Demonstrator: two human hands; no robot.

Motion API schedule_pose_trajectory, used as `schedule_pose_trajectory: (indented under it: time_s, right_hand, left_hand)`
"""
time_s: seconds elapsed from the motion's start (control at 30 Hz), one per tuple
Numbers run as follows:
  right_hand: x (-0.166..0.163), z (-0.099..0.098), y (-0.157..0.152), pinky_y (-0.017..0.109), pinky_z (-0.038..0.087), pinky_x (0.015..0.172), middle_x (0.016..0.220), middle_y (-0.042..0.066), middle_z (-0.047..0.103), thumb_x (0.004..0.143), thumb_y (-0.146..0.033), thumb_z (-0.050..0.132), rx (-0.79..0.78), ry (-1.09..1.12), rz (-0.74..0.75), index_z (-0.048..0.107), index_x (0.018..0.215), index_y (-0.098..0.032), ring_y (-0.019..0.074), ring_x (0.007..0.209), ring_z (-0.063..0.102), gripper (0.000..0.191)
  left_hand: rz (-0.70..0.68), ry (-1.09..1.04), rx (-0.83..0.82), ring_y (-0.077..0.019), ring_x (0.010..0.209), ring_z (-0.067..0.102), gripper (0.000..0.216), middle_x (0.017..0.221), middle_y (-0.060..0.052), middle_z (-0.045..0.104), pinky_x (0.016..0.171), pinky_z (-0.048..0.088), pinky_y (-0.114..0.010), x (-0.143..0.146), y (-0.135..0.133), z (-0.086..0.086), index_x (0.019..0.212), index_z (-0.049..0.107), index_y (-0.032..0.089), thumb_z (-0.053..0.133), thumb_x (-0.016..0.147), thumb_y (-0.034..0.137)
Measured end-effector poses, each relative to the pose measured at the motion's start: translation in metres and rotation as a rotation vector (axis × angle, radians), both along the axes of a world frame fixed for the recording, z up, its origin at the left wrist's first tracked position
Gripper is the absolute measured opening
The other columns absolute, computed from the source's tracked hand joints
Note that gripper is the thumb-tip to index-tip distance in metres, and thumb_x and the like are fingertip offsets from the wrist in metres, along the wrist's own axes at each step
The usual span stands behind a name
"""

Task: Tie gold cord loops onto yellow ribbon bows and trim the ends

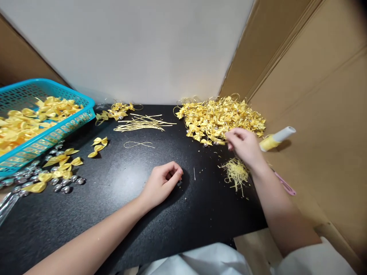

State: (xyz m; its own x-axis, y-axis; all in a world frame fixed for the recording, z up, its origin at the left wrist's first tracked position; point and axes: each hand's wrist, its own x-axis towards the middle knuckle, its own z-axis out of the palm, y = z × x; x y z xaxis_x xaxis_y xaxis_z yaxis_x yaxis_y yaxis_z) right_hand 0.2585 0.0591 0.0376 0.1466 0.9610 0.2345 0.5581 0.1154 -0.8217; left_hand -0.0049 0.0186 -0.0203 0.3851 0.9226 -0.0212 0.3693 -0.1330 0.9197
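Observation:
My left hand (164,182) rests on the black table with its fingers curled and the thumb against the index finger; nothing shows in it. At the front edge of a heap of yellow ribbon bows with bells and cord loops (220,116), my right hand (244,148) is closed in a pinch. What its fingertips hold, if anything, I cannot make out. Just below that hand lies a tangle of yellow cord clippings (236,172). A thin white needle-like piece (194,173) lies between the hands. Farther off is a single cord (139,144) laid in a crossed loop.
A blue basket (65,124) of yellow bows stands at the left, with silver bells (65,189) and loose bows (99,147) near it. Cut cords (145,123) lie at the back. Cardboard (321,126) walls the right, by a tube (276,138) and pink-handled tool (285,184).

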Motion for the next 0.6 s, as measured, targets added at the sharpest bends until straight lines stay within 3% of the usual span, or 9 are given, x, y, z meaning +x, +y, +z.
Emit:
schedule_pose_trajectory:
  time_s: [0.07,0.17,0.23,0.3,0.47,0.6]
  right_hand:
    - [0.02,0.001,0.006,0.03,0.045,0.058,0.067,0.001,0.059,0.085,-0.035,0.051,0.225,-0.041,-0.26,0.063,0.079,-0.018,0.0139,0.055,0.053,0.022]
    - [0.039,-0.008,0.007,0.039,0.05,0.068,0.092,0.009,0.065,0.082,-0.038,0.059,0.247,-0.339,-0.376,0.063,0.108,-0.015,0.0174,0.062,0.055,0.035]
    - [0.04,-0.016,0.002,0.044,0.051,0.074,0.102,0.014,0.064,0.079,-0.036,0.064,0.2,-0.489,-0.334,0.06,0.116,-0.014,0.0207,0.069,0.058,0.043]
    - [0.031,-0.022,-0.007,0.044,0.051,0.077,0.106,0.014,0.063,0.081,-0.033,0.063,0.184,-0.53,-0.229,0.062,0.111,-0.015,0.0228,0.076,0.06,0.035]
    - [-0.002,-0.024,-0.024,0.039,0.05,0.081,0.095,0.006,0.066,0.083,-0.027,0.063,0.046,-0.526,0.221,0.065,0.087,-0.021,0.0232,0.089,0.062,0.007]
    - [-0.003,-0.017,-0.031,0.038,0.047,0.082,0.091,0.005,0.067,0.082,-0.024,0.064,0.046,-0.503,0.203,0.063,0.081,-0.02,0.0226,0.089,0.061,0.003]
  left_hand:
    - [-0.006,0.011,0.014,-0.0127,0.059,0.055,0.028,0.063,0.0,0.061,0.057,0.041,-0.023,0.0,0.0,-0.001,0.073,0.057,0.017,0.049,0.091,0.037]
    - [-0.004,0.013,0.025,-0.0127,0.06,0.056,0.028,0.064,0.0,0.062,0.057,0.041,-0.023,0.0,0.0,-0.001,0.073,0.057,0.017,0.049,0.091,0.037]
    - [0.0,0.015,0.029,-0.0129,0.06,0.056,0.028,0.064,0.0,0.062,0.057,0.041,-0.023,0.0,0.0,-0.002,0.073,0.058,0.017,0.049,0.091,0.037]
    - [0.003,0.015,0.032,-0.0129,0.059,0.056,0.027,0.064,0.0,0.061,0.057,0.041,-0.023,0.001,0.0,-0.001,0.073,0.058,0.017,0.049,0.09,0.037]
    - [0.008,0.015,0.036,-0.0128,0.059,0.056,0.027,0.063,0.0,0.062,0.057,0.042,-0.023,0.001,0.0,0.0,0.073,0.058,0.017,0.049,0.089,0.037]
    - [0.014,0.021,0.041,-0.0123,0.058,0.055,0.026,0.062,0.001,0.06,0.055,0.041,-0.022,0.0,0.0,0.001,0.073,0.058,0.017,0.051,0.088,0.037]
